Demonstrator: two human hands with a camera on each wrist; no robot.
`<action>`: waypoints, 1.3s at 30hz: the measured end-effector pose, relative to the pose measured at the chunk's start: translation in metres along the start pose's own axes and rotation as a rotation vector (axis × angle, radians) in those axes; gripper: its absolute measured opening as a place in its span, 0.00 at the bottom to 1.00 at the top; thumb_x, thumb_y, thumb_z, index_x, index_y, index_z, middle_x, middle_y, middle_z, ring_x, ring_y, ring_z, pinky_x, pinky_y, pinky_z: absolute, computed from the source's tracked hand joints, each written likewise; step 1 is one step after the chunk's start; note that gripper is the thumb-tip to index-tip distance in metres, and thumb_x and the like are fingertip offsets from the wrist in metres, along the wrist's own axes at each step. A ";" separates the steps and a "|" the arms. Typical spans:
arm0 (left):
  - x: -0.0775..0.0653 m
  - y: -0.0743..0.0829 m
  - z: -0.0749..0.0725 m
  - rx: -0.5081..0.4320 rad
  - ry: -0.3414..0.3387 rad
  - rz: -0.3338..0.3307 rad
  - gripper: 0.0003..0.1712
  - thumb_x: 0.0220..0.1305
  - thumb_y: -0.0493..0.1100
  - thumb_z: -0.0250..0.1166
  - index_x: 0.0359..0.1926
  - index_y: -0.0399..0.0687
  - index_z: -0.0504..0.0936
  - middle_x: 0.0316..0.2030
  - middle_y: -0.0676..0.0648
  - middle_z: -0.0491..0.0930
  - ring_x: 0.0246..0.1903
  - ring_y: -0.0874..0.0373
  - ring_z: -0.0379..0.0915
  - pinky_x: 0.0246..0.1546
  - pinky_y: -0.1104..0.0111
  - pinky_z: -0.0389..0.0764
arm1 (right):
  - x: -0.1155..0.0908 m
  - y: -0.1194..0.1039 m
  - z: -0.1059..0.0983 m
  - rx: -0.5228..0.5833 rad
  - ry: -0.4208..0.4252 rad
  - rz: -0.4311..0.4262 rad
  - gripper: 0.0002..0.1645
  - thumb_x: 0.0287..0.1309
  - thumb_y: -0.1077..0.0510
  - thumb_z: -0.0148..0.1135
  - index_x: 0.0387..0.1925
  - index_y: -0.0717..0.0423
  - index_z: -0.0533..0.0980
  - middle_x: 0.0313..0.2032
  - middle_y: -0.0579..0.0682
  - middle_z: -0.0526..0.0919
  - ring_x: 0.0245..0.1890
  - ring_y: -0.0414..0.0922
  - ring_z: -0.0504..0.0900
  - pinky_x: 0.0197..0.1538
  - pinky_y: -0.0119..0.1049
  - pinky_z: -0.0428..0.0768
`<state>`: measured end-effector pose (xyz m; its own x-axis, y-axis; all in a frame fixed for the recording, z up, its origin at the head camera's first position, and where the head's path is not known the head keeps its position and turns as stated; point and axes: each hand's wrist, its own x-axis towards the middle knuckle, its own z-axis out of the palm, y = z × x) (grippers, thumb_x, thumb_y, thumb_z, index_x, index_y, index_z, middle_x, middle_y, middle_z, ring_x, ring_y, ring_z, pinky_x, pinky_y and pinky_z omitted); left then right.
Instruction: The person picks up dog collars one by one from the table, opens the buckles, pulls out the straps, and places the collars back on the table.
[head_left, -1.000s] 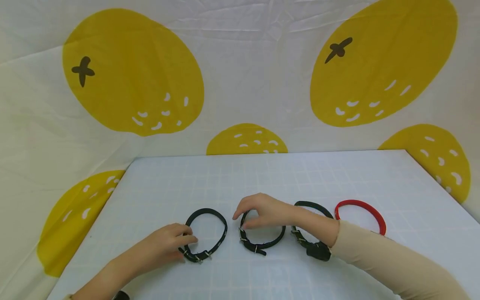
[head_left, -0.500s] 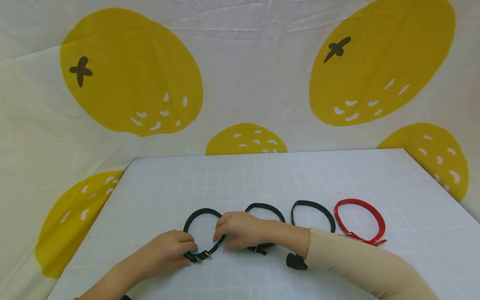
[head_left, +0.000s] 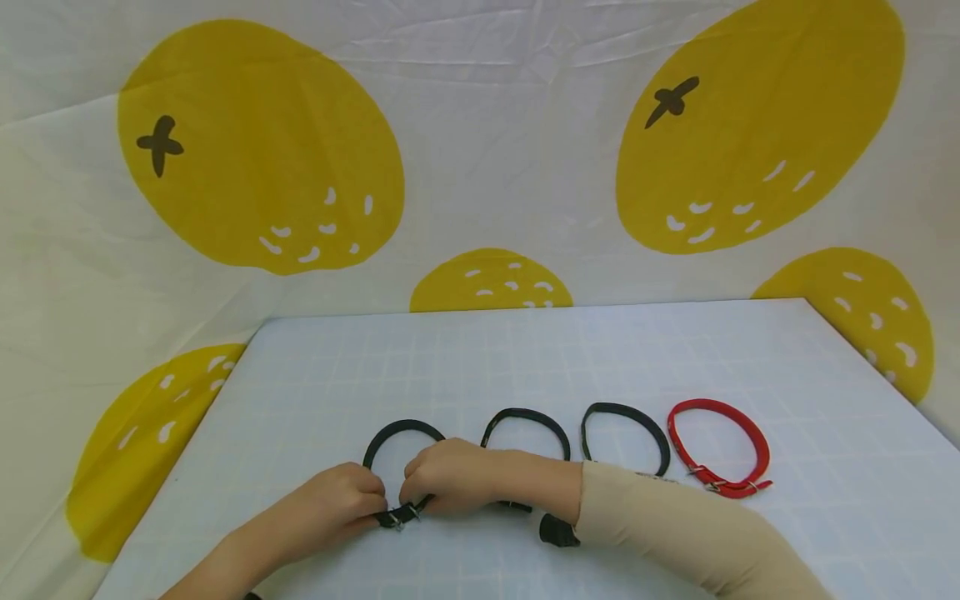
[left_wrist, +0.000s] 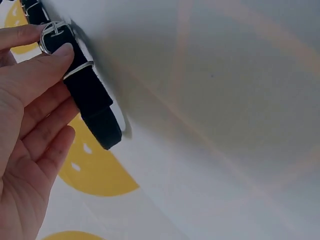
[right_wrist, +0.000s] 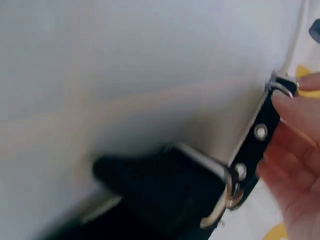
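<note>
Left wrist view shows your left grip point(head_left: 337, 502) drawn together, thumb and fingertips pinching the first black collar point(head_left: 400, 426) beside its silver buckle point(left_wrist: 55, 30); a metal keeper point(left_wrist: 78, 70) crosses the strap just beyond your thumb. Your right grip point(head_left: 452, 477) is closed down too, pinching that collar at its lower right side, so you have both hands on it, near each other. From the right wrist you can see a metal loop under your thumb and round metal eyelets point(right_wrist: 261, 132) along the black strap; the dark shape nearest that camera is too blurred for you to tell which collar it belongs to.

Taking the first black collar as your landmark, the second black collar point(head_left: 528, 412) lies just right of it, partly covered by your right hand and wrist. The third black collar point(head_left: 622, 409) is further right of it, its near side behind your beige sleeve point(head_left: 660, 517). The red collar point(head_left: 762, 450) lies furthest right of it, buckle side toward you. All four are on the white desk point(head_left: 375, 358), and beyond the landmark hangs a pale cloth point(head_left: 510, 125) printed with yellow fruit.
</note>
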<state>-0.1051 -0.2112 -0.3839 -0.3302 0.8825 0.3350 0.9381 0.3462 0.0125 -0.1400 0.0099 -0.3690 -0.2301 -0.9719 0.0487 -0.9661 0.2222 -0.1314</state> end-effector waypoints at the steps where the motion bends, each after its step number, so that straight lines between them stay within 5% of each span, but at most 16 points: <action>1: 0.000 0.000 -0.001 0.010 0.009 0.002 0.12 0.39 0.36 0.74 0.24 0.51 0.80 0.25 0.60 0.73 0.27 0.68 0.69 0.33 0.77 0.72 | 0.001 0.000 0.001 0.010 -0.002 0.020 0.14 0.50 0.62 0.65 0.38 0.43 0.83 0.29 0.36 0.78 0.27 0.29 0.72 0.27 0.16 0.66; 9: 0.003 -0.006 -0.010 -0.027 0.092 0.013 0.18 0.35 0.31 0.75 0.31 0.48 0.80 0.31 0.57 0.75 0.30 0.66 0.71 0.34 0.78 0.73 | 0.003 0.005 0.003 0.113 0.030 0.147 0.12 0.53 0.59 0.65 0.41 0.44 0.82 0.35 0.34 0.82 0.31 0.25 0.72 0.32 0.15 0.68; 15: 0.005 -0.014 -0.016 -0.068 0.151 0.020 0.08 0.53 0.36 0.69 0.35 0.47 0.79 0.34 0.54 0.75 0.33 0.64 0.72 0.35 0.79 0.73 | -0.001 0.012 -0.005 0.167 0.084 0.130 0.13 0.52 0.61 0.65 0.42 0.49 0.82 0.36 0.37 0.82 0.31 0.27 0.73 0.34 0.15 0.68; 22: 0.013 -0.010 -0.022 -0.213 0.115 -0.091 0.04 0.65 0.42 0.60 0.41 0.52 0.77 0.40 0.58 0.72 0.37 0.67 0.68 0.39 0.82 0.69 | -0.024 0.016 -0.019 0.273 0.140 0.103 0.14 0.55 0.63 0.64 0.45 0.53 0.80 0.40 0.42 0.82 0.39 0.31 0.76 0.42 0.17 0.70; 26: 0.029 -0.009 -0.030 -0.294 0.062 -0.163 0.07 0.64 0.40 0.60 0.43 0.55 0.75 0.41 0.61 0.72 0.39 0.67 0.68 0.39 0.77 0.71 | -0.042 0.018 -0.031 0.333 0.206 0.119 0.19 0.52 0.60 0.68 0.47 0.55 0.79 0.41 0.43 0.81 0.42 0.33 0.77 0.45 0.19 0.72; 32: 0.058 -0.007 -0.041 -0.400 0.015 -0.263 0.06 0.68 0.44 0.56 0.45 0.57 0.74 0.40 0.62 0.72 0.39 0.68 0.68 0.40 0.71 0.74 | -0.065 0.023 -0.046 0.336 0.426 0.062 0.21 0.47 0.57 0.72 0.45 0.57 0.79 0.37 0.44 0.81 0.37 0.35 0.77 0.42 0.23 0.76; 39: 0.082 -0.004 -0.050 -0.504 0.039 -0.273 0.07 0.68 0.45 0.55 0.47 0.58 0.74 0.40 0.62 0.73 0.39 0.67 0.69 0.39 0.70 0.74 | -0.082 0.020 -0.066 0.348 0.525 0.029 0.20 0.46 0.63 0.72 0.44 0.58 0.79 0.36 0.44 0.81 0.35 0.34 0.77 0.38 0.24 0.77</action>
<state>-0.1304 -0.1556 -0.3094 -0.5726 0.7666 0.2907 0.7563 0.3571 0.5482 -0.1486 0.0993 -0.3099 -0.3673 -0.7789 0.5083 -0.8845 0.1236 -0.4498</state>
